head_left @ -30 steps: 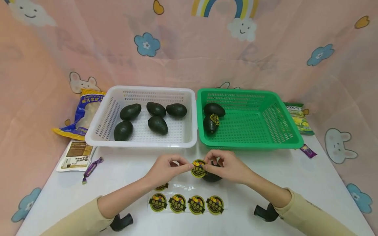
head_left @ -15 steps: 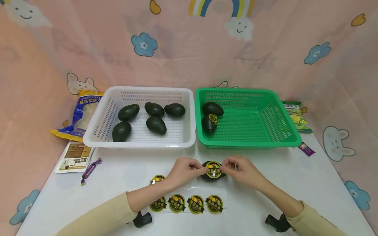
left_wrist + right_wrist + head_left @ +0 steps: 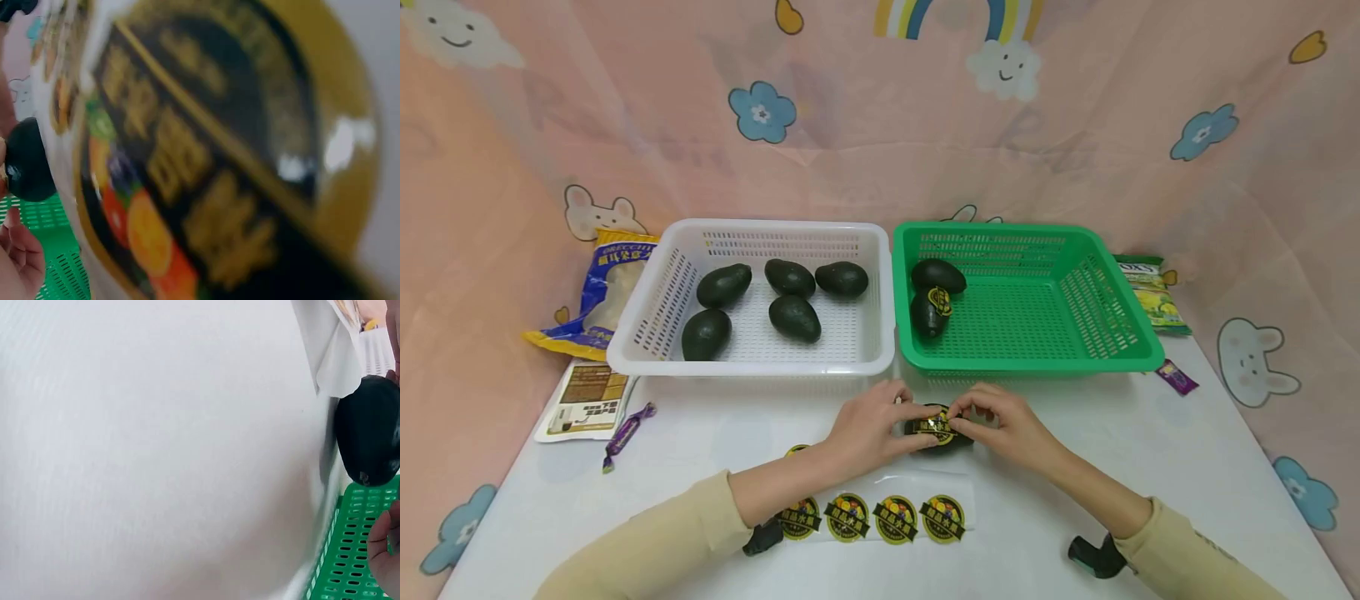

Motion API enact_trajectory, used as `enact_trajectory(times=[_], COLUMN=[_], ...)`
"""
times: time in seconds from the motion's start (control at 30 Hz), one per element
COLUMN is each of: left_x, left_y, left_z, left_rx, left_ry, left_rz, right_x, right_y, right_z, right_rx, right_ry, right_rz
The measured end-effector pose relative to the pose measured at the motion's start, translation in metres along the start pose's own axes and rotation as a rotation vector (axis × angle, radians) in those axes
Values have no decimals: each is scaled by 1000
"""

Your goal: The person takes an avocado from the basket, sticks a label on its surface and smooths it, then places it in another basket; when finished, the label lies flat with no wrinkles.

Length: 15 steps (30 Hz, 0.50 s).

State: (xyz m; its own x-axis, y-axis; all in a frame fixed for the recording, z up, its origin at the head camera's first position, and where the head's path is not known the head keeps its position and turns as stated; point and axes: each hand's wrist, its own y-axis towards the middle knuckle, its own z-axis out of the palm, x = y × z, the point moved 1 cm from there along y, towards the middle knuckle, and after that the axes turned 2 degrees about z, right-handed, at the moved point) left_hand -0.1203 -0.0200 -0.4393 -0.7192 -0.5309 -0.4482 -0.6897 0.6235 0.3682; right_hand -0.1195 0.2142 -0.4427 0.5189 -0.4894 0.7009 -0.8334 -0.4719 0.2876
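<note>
A dark avocado (image 3: 937, 432) is lying on the white table (image 3: 1150, 450), just in front of the baskets, wearing a round yellow-and-black sticker (image 3: 937, 428). The left hand (image 3: 872, 425) is cupping its left side with curled fingers; the right hand (image 3: 1007, 425) is pinching at the sticker's right edge.

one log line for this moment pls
both hands: left hand and right hand press sticker onto avocado | place: table, before green basket
</note>
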Motion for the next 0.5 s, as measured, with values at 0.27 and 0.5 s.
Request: enact_trajectory(times=[0.27,0.5], left_x=[1,0], left_y=[7,11], left_z=[8,14], left_rx=[65,239], left_ry=[-137,-240], left_rz=[-32,0], right_x=[3,9], right_y=[-4,8], right_z=[-11,-13], right_rx=[-17,-129], right_ry=[210,726], right_rz=[380,693])
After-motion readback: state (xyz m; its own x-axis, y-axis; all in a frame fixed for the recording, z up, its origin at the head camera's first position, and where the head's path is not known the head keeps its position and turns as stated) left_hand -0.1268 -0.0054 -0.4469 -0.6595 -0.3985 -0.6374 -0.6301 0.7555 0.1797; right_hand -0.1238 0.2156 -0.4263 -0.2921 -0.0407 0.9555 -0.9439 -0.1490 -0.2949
